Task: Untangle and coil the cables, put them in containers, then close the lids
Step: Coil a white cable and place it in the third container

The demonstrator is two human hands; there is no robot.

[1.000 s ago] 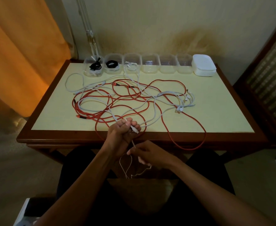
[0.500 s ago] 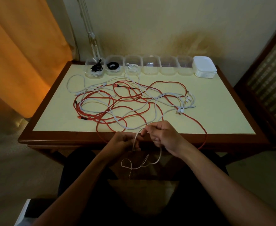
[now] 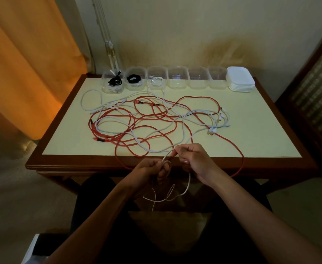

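A tangle of red cables [image 3: 146,128] and white cables [image 3: 198,115] sprawls over the cream table top [image 3: 251,134]. At the near edge my left hand [image 3: 148,171] grips a small loop of one thin white cable [image 3: 183,192], whose slack hangs below the table. My right hand [image 3: 192,159] pinches the same cable just right of the left hand. Along the far edge stand several clear containers [image 3: 177,80]; the left two hold coiled black cables [image 3: 132,79], the third a white cable [image 3: 155,80].
A stack of white lids [image 3: 240,81] sits at the far right end of the container row. An orange curtain [image 3: 23,63] hangs at the left. A red cable loop [image 3: 242,162] droops over the table's front edge at right.
My right hand rose from below the table edge to beside the left hand and took hold of the white cable higher up. My left hand dropped slightly, now holding a loop.
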